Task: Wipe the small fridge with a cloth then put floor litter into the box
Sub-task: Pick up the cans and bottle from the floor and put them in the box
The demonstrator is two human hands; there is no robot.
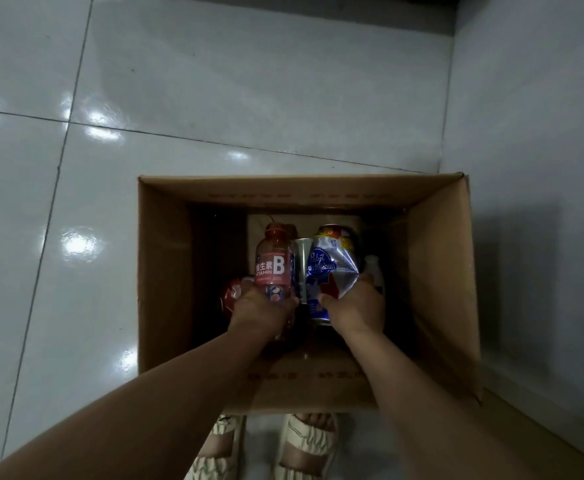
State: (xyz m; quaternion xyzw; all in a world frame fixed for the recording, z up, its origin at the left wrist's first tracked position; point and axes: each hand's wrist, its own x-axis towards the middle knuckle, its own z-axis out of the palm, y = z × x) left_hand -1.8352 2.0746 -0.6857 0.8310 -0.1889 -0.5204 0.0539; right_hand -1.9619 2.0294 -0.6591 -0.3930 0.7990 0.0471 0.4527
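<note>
Litter fills our two hands over the open box (166, 271), a brown cardboard carton that stands on the pale glossy floor (214, 98), close to the wall (532, 133) on its right; our left hand (261, 311) is curled round the lower part of a pink bottle (273, 263), whose label shows a large white B and the word VITAMIN, with the cap pointing away from us; our right hand (356, 306) grips a crushed can (330, 271), blue, white and red, dented in at the middle, thumb on its near side and fingers wrapped behind it; both things are held inside the mouth of the box, side by side and almost touching; between them a grey metal rim shows, and we cannot tell what it belongs to. Deeper in the box lies more litter: a red can (230, 294) just left of our left hand, a can with a yellow and red top (335, 233) behind the crushed one, and a small white bottle (373, 268) at the right, partly hidden by our right hand; the bottom of the box is dark, and we cannot make out much else there. Below the near wall of the box our two feet show in striped beige sandals (307, 445), standing on the floor just beside the carton.
</note>
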